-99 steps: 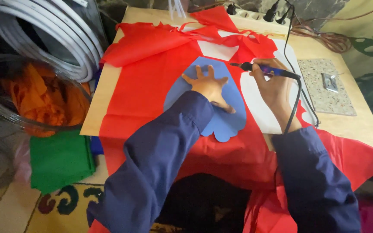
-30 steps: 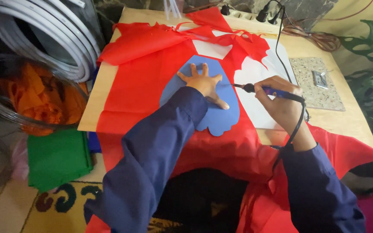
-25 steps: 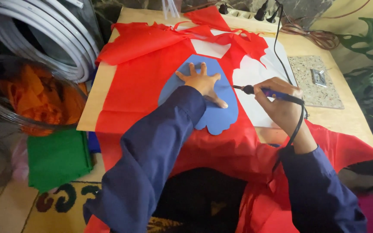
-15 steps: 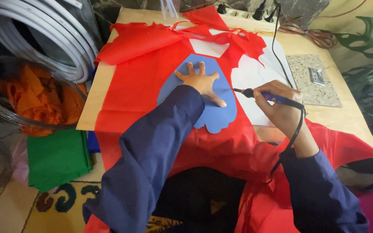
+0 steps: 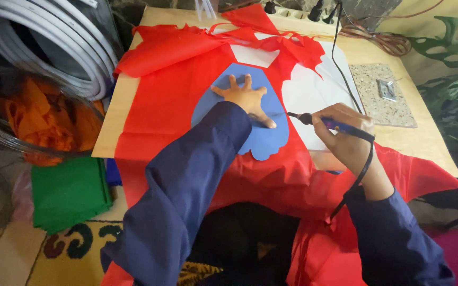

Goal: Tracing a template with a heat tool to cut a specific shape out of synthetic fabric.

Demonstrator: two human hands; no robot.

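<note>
Blue template (image 5: 263, 140) lies flat on red fabric (image 5: 155, 114) at bench (image 5: 425, 143) centre; thin, light, likely slides. Left hand (image 5: 247, 98) splayed, pressing it down. Right hand (image 5: 348, 135) clenched round corded hot-tip tool (image 5: 324, 122); grip insulated handle only.

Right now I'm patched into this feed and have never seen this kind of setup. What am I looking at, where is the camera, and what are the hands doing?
There is no machine here: a person in dark blue sleeves works with bare hands. The single picture comes from a camera on their head, looking down at a wooden table. A large red sheet is spread over it, with a blue shape lying on top. The left hand presses flat on the blue shape, fingers spread. The right hand grips a corded pen-like tool, its tip at the blue shape's right edge. Farther right lies a speckled slab. Beside the table are a clear tub of orange material and folded green cloth.
</note>
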